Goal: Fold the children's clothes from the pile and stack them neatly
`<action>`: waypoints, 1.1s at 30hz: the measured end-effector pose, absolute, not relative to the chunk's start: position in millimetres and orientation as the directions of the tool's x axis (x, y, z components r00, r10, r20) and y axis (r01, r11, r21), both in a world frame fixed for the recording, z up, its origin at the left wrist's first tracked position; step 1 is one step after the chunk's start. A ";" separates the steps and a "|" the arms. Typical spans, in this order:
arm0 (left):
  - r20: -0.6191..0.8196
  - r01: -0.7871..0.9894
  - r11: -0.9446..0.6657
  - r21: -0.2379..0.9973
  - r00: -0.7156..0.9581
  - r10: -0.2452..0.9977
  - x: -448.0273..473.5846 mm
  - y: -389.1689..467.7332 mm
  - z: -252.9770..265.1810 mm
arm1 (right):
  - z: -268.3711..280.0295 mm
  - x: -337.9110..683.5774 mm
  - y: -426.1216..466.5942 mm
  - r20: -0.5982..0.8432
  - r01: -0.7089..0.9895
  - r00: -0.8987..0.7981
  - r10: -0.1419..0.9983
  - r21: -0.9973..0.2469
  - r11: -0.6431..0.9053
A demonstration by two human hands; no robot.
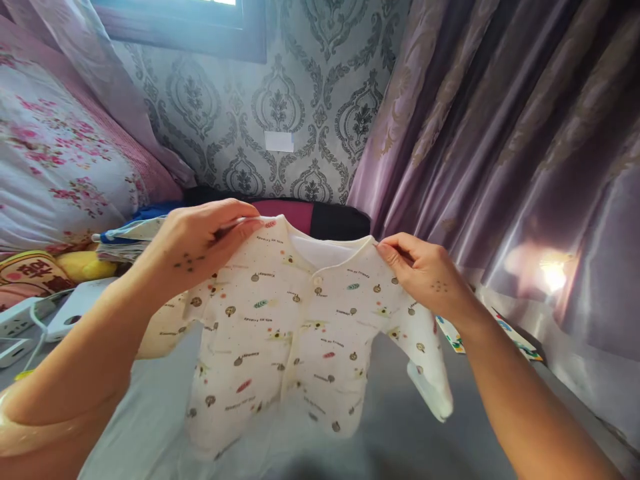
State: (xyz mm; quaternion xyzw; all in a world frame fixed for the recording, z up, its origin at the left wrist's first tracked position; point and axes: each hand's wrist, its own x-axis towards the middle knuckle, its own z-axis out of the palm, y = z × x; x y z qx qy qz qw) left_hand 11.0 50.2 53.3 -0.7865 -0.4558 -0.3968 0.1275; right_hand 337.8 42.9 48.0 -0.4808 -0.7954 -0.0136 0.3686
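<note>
2 hands [200,240] [427,273] hold a printed shirt [285,320] collar-up, long axis crosswise.

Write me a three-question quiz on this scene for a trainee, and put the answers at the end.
1. True or false: the left hand and the right hand both hold the white top near its shoulders.
2. Pick one: where does the shiny purple curtain hang?
A. At the right of the picture
B. At the far left, in front of the left hand
C. Between the two hands
3. Fill in the color: the small rectangle on the patterned wall is ____.

Key: 1. True. 2. A. 3. White.
</note>
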 end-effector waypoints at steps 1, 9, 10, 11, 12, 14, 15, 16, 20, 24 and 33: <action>0.694 0.818 -0.547 0.179 0.289 0.659 10.6 59.6 48.6 | 42.4 338.1 50.9 0.559 0.773 -0.277 0.781 -0.353 0.527; 0.420 0.868 -0.464 0.174 0.361 0.833 26.5 144.0 -69.0 | -71.2 337.6 122.0 0.423 0.922 -0.263 0.867 -0.156 0.355; 0.385 0.860 -0.480 0.174 0.389 0.837 29.0 150.5 -84.3 | -85.4 337.0 126.0 0.398 0.938 -0.262 0.879 -0.109 0.328; 0.363 0.856 -0.485 0.177 0.401 0.841 31.3 156.0 -97.6 | -97.8 336.4 128.9 0.375 0.951 -0.256 0.891 -0.067 0.302; 0.342 0.856 -0.485 0.178 0.408 0.846 33.4 160.8 -108.7 | -108.2 335.8 131.2 0.353 0.960 -0.252 0.901 -0.029 0.280; 0.320 0.860 -0.483 0.163 0.417 0.851 37.4 168.6 -124.1 | -122.8 334.7 134.9 0.315 0.970 -0.239 0.918 0.032 0.242; 0.315 0.864 -0.481 0.148 0.420 0.851 39.3 171.7 -128.9 | -127.4 334.3 136.6 0.303 0.972 -0.233 0.924 0.055 0.227; 0.312 0.868 -0.478 0.132 0.422 0.851 41.2 174.3 -132.3 | -130.7 333.9 138.5 0.292 0.974 -0.229 0.929 0.072 0.217; 0.266 0.886 -0.449 0.121 0.407 0.874 47.5 181.1 -139.5 | -139.2 333.9 147.1 0.250 0.972 -0.228 0.941 0.107 0.208; 0.196 0.902 -0.412 0.130 0.384 0.902 50.9 188.3 -148.1 | -148.5 335.7 157.1 0.212 0.965 -0.249 0.945 0.131 0.225; 0.219 0.922 -0.374 0.102 0.346 0.912 55.0 219.1 -157.7 | -152.7 338.4 193.2 0.129 0.962 -0.246 0.961 0.152 0.226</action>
